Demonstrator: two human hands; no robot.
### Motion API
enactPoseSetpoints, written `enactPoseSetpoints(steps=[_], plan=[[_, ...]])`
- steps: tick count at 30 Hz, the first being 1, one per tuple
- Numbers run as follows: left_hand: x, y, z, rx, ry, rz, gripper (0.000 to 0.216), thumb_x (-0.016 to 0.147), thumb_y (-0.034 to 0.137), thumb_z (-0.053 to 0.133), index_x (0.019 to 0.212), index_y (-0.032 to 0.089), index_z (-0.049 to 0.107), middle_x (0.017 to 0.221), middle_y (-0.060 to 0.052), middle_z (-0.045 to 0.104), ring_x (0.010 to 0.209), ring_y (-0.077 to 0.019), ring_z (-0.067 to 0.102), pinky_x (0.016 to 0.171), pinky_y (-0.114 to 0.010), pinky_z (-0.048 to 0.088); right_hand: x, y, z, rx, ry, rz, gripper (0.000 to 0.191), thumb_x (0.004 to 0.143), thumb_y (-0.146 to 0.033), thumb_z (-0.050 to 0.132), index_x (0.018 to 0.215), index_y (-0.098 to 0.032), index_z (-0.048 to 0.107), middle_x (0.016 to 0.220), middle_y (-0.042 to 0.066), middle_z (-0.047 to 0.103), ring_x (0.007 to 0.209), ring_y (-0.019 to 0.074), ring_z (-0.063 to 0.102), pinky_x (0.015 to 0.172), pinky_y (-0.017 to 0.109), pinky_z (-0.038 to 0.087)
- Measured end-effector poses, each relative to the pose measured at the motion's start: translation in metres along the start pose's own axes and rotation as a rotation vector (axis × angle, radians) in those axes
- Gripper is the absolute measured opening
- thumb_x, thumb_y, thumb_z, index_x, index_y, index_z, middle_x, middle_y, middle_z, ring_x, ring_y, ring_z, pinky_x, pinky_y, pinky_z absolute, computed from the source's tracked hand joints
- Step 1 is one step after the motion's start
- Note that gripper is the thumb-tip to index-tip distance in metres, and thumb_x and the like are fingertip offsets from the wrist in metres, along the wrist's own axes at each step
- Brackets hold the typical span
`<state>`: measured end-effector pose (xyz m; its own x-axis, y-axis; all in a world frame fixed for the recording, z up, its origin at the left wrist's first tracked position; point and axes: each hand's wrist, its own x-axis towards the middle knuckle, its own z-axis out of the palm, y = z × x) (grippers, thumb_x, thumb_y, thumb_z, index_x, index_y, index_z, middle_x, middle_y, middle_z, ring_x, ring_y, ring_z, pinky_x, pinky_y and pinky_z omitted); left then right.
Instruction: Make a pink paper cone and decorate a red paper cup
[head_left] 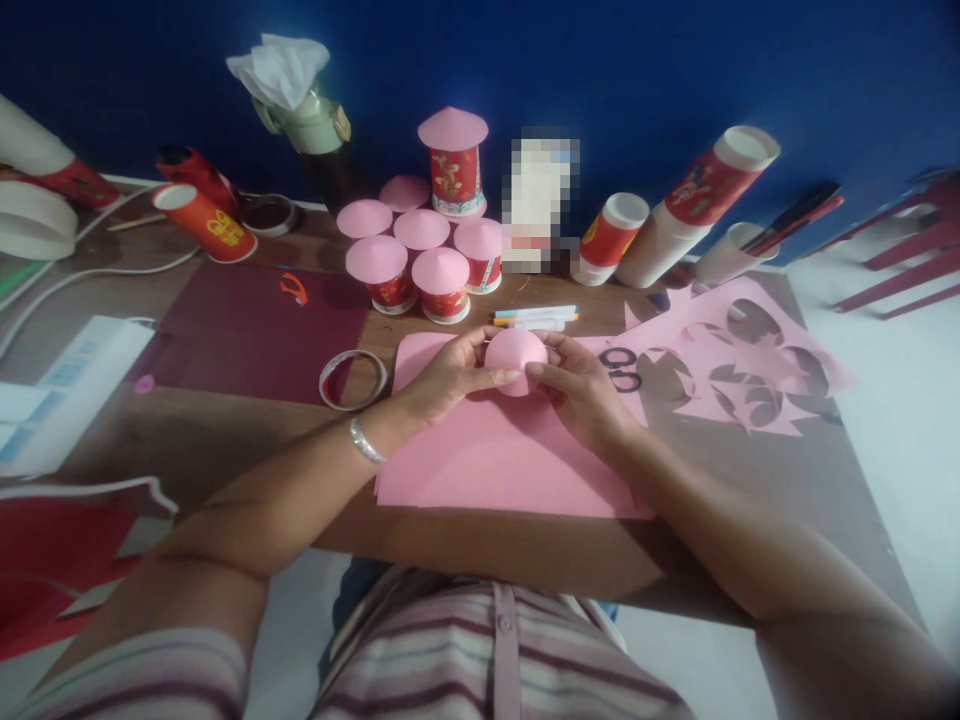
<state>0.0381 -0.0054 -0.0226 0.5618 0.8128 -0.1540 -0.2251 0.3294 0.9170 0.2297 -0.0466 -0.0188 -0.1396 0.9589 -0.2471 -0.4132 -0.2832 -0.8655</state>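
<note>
"At the middle of the tabletop [225,440], just over the pink sheet [495,460], what do the hands have?"

"A small pink paper cone [515,358]. The left hand [442,378] grips it from one side with thumb and forefinger closed on its edge. The right hand [581,395] meets it from the other side, fingertips pressed to the rim and the other fingers curled under."

"How far along does the work look?"

"Well on, I'd judge. Behind the hands stands a cluster of red cups [420,265], each already capped with a pink cone, and a taller capped one [453,160] stands at the back. The scrap paper [735,365] to the right is full of round holes, so a good many discs are cut."

"And what seems left?"

"This cone sits on no cup yet, and I cannot tell whether its seam is fixed. Stacks of bare cups [686,210] lie on their sides at the far right, and another red cup [204,222] lies at the left, none with a cap."

"How are the arms set?"

"Both forearms reach forward and angle inward, so the hands meet at the cone. A bracelet [366,440] shows on the left wrist. The tape roll [352,379] lies near the left hand, the scissors [621,368] just beside the right, and the markers [536,316] just beyond."
</note>
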Motion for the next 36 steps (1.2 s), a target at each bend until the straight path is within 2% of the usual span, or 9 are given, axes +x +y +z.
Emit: enactPoseSetpoints(steps=[3,7,13,17,21,27,32,36], plan=[[0.000,0.000,0.002,0.011,0.046,-0.009,0.060,0.067,0.026,0.094,0.119,0.018,0.066,0.117,-0.008,0.073,0.101,-0.0184,0.067,0.087,-0.030,0.052,-0.001,0.000,0.001,-0.018,0.000,-0.013,0.051,0.069,-0.034,0.094,0.112,-0.025,0.069,0.096,0.000,0.078,0.086,0.0190,0.072,0.088,0.036,0.057],[0.000,0.002,0.002,0.047,0.049,-0.004,0.058,0.070,0.031,0.093,0.119,0.017,0.065,0.112,-0.009,0.073,0.098,-0.0187,0.067,0.087,-0.031,0.052,-0.001,0.002,0.001,-0.011,-0.005,-0.009,0.047,0.069,-0.035,0.094,0.109,-0.025,0.071,0.097,0.001,0.078,0.090,0.0194,0.072,0.090,0.036,0.057],[0.001,0.001,-0.003,0.011,0.011,-0.002,0.058,0.072,0.029,0.091,0.122,0.019,0.064,0.121,-0.009,0.071,0.098,-0.0174,0.064,0.085,-0.028,0.049,0.002,0.003,-0.002,0.013,0.039,0.014,0.050,0.067,-0.036,0.095,0.109,-0.024,0.071,0.085,-0.002,0.074,0.080,0.0161,0.068,0.080,0.031,0.054],[0.001,-0.001,-0.003,0.014,0.016,0.008,0.057,0.075,0.029,0.089,0.124,0.019,0.063,0.114,-0.007,0.071,0.095,-0.0170,0.064,0.085,-0.029,0.048,0.001,0.004,-0.001,-0.026,0.037,-0.007,0.049,0.068,-0.035,0.094,0.109,-0.025,0.070,0.079,-0.004,0.071,0.075,0.0153,0.065,0.078,0.031,0.053],[0.001,0.000,-0.002,0.031,0.065,-0.003,0.060,0.073,0.033,0.091,0.123,0.019,0.062,0.110,-0.007,0.071,0.092,-0.0180,0.066,0.083,-0.031,0.048,0.001,0.004,0.000,-0.072,0.019,-0.021,0.048,0.071,-0.039,0.092,0.110,-0.026,0.069,0.082,-0.003,0.071,0.077,0.0170,0.066,0.081,0.034,0.054],[0.000,0.002,-0.004,-0.035,0.046,-0.045,0.053,0.077,0.034,0.086,0.123,0.019,0.064,0.106,-0.007,0.073,0.092,-0.0192,0.066,0.079,-0.029,0.047,0.003,0.004,-0.005,-0.056,0.050,-0.035,0.048,0.071,-0.038,0.092,0.111,-0.024,0.069,0.077,-0.005,0.065,0.076,0.0149,0.062,0.077,0.030,0.051],[0.003,0.001,-0.006,-0.055,0.100,-0.009,0.053,0.073,0.030,0.090,0.120,0.019,0.066,0.108,-0.006,0.073,0.096,-0.0194,0.065,0.087,-0.032,0.048,0.003,0.003,-0.006,-0.090,0.047,-0.046,0.049,0.071,-0.038,0.091,0.112,-0.024,0.068,0.078,-0.005,0.066,0.074,0.0139,0.062,0.076,0.030,0.051],[0.005,-0.001,-0.010,-0.069,0.084,0.010,0.052,0.073,0.026,0.090,0.119,0.019,0.068,0.114,-0.007,0.073,0.104,-0.0208,0.065,0.090,-0.032,0.049,0.003,0.002,-0.006,-0.119,0.045,-0.095,0.050,0.071,-0.037,0.092,0.113,-0.025,0.067,0.073,-0.007,0.063,0.068,0.0126,0.060,0.073,0.030,0.052]])
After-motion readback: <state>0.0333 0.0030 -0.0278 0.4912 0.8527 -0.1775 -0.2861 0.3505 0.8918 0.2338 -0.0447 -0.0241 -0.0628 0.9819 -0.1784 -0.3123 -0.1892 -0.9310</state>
